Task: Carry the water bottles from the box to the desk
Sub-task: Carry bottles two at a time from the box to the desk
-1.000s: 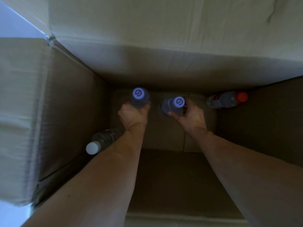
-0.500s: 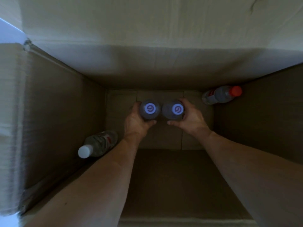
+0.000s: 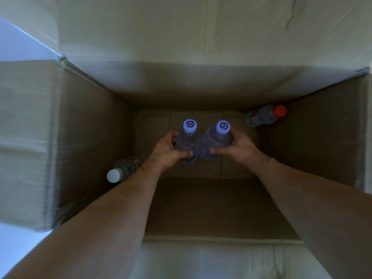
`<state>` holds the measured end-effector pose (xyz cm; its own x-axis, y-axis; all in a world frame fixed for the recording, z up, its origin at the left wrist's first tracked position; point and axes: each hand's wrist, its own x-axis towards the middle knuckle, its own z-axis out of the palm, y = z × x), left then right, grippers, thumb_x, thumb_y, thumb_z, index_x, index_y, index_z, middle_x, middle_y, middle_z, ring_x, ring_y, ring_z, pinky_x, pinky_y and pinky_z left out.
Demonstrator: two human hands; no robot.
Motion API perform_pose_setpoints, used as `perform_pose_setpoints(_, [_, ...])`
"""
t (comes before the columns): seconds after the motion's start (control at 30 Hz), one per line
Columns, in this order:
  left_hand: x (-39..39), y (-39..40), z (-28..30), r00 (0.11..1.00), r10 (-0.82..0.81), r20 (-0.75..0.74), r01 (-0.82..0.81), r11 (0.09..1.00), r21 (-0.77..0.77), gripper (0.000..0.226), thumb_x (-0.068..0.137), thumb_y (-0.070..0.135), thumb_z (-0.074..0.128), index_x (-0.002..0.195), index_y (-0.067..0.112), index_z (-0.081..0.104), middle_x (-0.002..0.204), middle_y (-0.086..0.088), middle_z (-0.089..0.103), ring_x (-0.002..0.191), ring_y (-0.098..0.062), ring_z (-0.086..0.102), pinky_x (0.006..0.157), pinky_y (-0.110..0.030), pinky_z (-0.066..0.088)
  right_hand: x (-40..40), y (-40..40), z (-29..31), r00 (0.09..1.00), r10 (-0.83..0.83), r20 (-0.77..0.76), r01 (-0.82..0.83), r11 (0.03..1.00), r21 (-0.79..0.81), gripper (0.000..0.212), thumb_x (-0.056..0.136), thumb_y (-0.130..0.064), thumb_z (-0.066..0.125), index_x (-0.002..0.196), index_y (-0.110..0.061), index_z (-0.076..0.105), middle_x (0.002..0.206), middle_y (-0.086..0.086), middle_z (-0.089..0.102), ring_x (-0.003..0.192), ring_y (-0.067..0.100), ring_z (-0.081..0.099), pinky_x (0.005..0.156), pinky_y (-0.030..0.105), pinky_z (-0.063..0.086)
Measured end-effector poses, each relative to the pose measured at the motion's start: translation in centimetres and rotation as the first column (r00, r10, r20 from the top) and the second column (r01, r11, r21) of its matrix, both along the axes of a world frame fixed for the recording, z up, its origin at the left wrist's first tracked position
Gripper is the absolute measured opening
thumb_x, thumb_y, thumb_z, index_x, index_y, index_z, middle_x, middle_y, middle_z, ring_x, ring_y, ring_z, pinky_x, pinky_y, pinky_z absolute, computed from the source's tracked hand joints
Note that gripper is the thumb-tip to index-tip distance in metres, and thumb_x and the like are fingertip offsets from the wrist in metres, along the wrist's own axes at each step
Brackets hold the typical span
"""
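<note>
Head camera looks straight down into the open cardboard box (image 3: 96,141), and both my bare arms reach in from the near edge. My left hand (image 3: 168,149) is wrapped around one water bottle (image 3: 186,141), fingers curled on its far side and thumb across the near side. My right hand (image 3: 237,146) grips a second water bottle (image 3: 215,141) in the same way, thumb pointing inward across its body. Both bottles stand upright with their pale purple caps toward me, pressed side by side so that their shoulders touch over the middle of the box floor. I cannot tell whether their bases rest on the cardboard or hang just above it.

Two more bottles lie inside. A white-capped bottle (image 3: 122,170) leans in the left near corner, partly hidden behind my left forearm, cap toward me. A red-capped bottle (image 3: 263,115) lies in the far right corner against the right wall, cap pointing right. The far flap (image 3: 181,37) of the box stands up, pale and brightly lit.
</note>
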<state>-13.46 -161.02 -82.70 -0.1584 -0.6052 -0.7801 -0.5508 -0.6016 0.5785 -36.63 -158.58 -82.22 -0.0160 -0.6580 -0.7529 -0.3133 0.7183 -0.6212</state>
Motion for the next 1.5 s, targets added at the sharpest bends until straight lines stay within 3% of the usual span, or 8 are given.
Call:
perform_pose_setpoints(0.13, [0.6, 0.3, 4.5, 0.995, 0.035, -0.094, -0.026, 0.995, 0.094, 0.058, 0.068, 0.013, 0.091, 0.118, 0.020, 0.062, 0.117, 0.002, 0.071, 0.114, -0.015, 0.065, 0.104, -0.039, 0.051, -0.5, 0.5, 4.5, 0.996, -0.024, 0.090, 0.020, 0.999, 0.040, 0.067, 0.063, -0.009, 0.091, 0.123, -0.023, 0.064, 0.111, -0.008, 0.073, 0.102, 0.005, 0.068, 0.095, 0.028, 0.052])
perform_pose_setpoints(0.33, [0.5, 0.7, 13.2, 0.966, 0.178, -0.187, -0.156, 0.980, 0.126, 0.045, 0.079, 0.005, 0.081, 0.119, 0.004, 0.061, 0.118, -0.016, 0.070, 0.110, -0.027, 0.069, 0.087, -0.031, 0.056, -1.5, 0.4, 11.7, 0.957, -0.070, 0.283, 0.038, 0.992, 0.120, 0.043, 0.067, -0.006, 0.083, 0.103, -0.027, 0.074, 0.107, -0.003, 0.076, 0.105, 0.014, 0.070, 0.096, 0.038, 0.050])
perform_pose_setpoints(0.6, [0.0, -0.5, 23.2, 0.901, 0.291, -0.321, -0.249, 0.954, 0.166, 0.046, 0.082, 0.023, 0.081, 0.122, 0.011, 0.061, 0.114, -0.012, 0.073, 0.106, -0.028, 0.072, 0.087, -0.039, 0.057, -0.7, -1.3, 21.1, 0.914, -0.159, 0.374, 0.092, 0.977, 0.192, 0.028, 0.079, -0.011, 0.075, 0.088, -0.037, 0.077, 0.101, -0.008, 0.076, 0.097, 0.009, 0.071, 0.078, 0.032, 0.053])
perform_pose_setpoints(0.83, [-0.1, -0.2, 29.0, 0.856, 0.387, -0.343, -0.354, 0.922, 0.158, 0.066, 0.066, 0.049, 0.089, 0.110, 0.016, 0.052, 0.108, -0.014, 0.072, 0.095, -0.029, 0.075, 0.081, -0.045, 0.062, 1.0, -1.1, 27.9, 0.893, -0.219, 0.394, 0.162, 0.971, 0.173, 0.058, 0.065, -0.034, 0.080, 0.121, -0.029, 0.064, 0.114, 0.000, 0.073, 0.111, 0.021, 0.067, 0.098, 0.045, 0.052])
perform_pose_setpoints(1.03, [0.6, 0.8, 34.6, 0.818, 0.400, -0.413, -0.333, 0.915, 0.226, 0.063, 0.073, 0.035, 0.086, 0.125, 0.016, 0.056, 0.115, -0.017, 0.072, 0.103, -0.034, 0.073, 0.092, -0.051, 0.058, 2.9, 0.1, 33.3, 0.824, -0.340, 0.453, 0.284, 0.940, 0.188, 0.062, 0.078, -0.030, 0.077, 0.135, -0.021, 0.054, 0.126, 0.011, 0.067, 0.116, 0.031, 0.065, 0.104, 0.054, 0.048])
perform_pose_setpoints(1.3, [1.8, 1.4, 42.4, 0.748, 0.418, -0.516, -0.331, 0.908, 0.256, 0.075, 0.061, 0.022, 0.085, 0.128, 0.014, 0.054, 0.112, -0.015, 0.073, 0.100, -0.032, 0.073, 0.077, -0.040, 0.059, 3.7, 1.0, 41.6, 0.777, -0.330, 0.536, 0.269, 0.944, 0.192, 0.062, 0.068, -0.048, 0.082, 0.120, -0.017, 0.066, 0.114, 0.008, 0.074, 0.101, 0.024, 0.073, 0.077, 0.037, 0.060])
perform_pose_setpoints(1.4, [2.3, 1.7, 45.0, 0.775, 0.391, -0.496, -0.345, 0.920, 0.187, 0.073, 0.060, 0.025, 0.089, 0.126, 0.017, 0.057, 0.111, -0.012, 0.074, 0.101, -0.030, 0.074, 0.076, -0.038, 0.060, 3.7, 1.1, 44.2, 0.776, -0.324, 0.542, 0.255, 0.946, 0.199, 0.071, 0.065, -0.043, 0.085, 0.126, -0.015, 0.063, 0.119, 0.012, 0.072, 0.107, 0.028, 0.070, 0.087, 0.044, 0.058])
perform_pose_setpoints(1.5, [2.7, 2.0, 47.9, 0.794, 0.383, -0.473, -0.373, 0.920, 0.118, 0.072, 0.062, 0.034, 0.092, 0.123, 0.019, 0.056, 0.113, -0.011, 0.073, 0.103, -0.031, 0.073, 0.077, -0.042, 0.061, 4.0, 1.0, 47.0, 0.773, -0.299, 0.560, 0.228, 0.954, 0.194, 0.059, 0.071, -0.030, 0.082, 0.125, -0.012, 0.064, 0.123, 0.018, 0.069, 0.109, 0.032, 0.068, 0.099, 0.052, 0.052])
